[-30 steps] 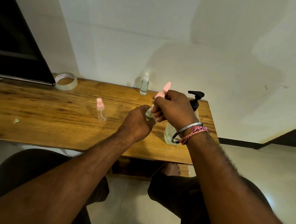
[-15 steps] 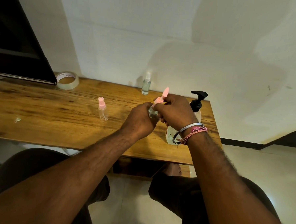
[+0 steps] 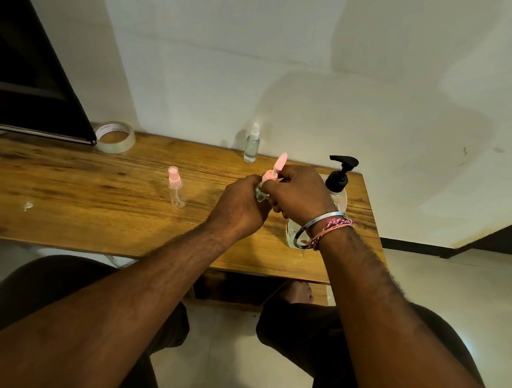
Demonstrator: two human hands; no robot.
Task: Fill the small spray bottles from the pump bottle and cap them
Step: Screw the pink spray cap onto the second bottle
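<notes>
Both hands meet above the middle of the wooden table (image 3: 71, 184), working on one small spray bottle (image 3: 260, 194). The left hand (image 3: 239, 207) has its fingers curled round the clear body of that bottle, so that only a sliver of the plastic shows between the two hands. The right hand (image 3: 299, 196) has its fingers bent in as well, with thumb and forefinger pinching the pink spray head (image 3: 269, 175) at the bottle's neck. A pink cap (image 3: 280, 162) stands up tilted just above that head, at the tips of the right fingers; whether it is held apart from the head or sits on it, I cannot tell. The right wrist wears a metal bangle (image 3: 318, 223) and a pink thread band (image 3: 333, 227).

Just behind the right hand stands the pump bottle (image 3: 337, 195), upright, with a black pump top, its clear body mostly hidden by the hand and wrist. A second small spray bottle with a pink head (image 3: 176, 189) stands upright to the left of the hands, apart from them. A third small bottle with a clear cap (image 3: 252, 144) stands near the wall at the table's far edge. A roll of clear tape (image 3: 115, 137) lies at the far left beside a dark screen (image 3: 32, 78)
</notes>
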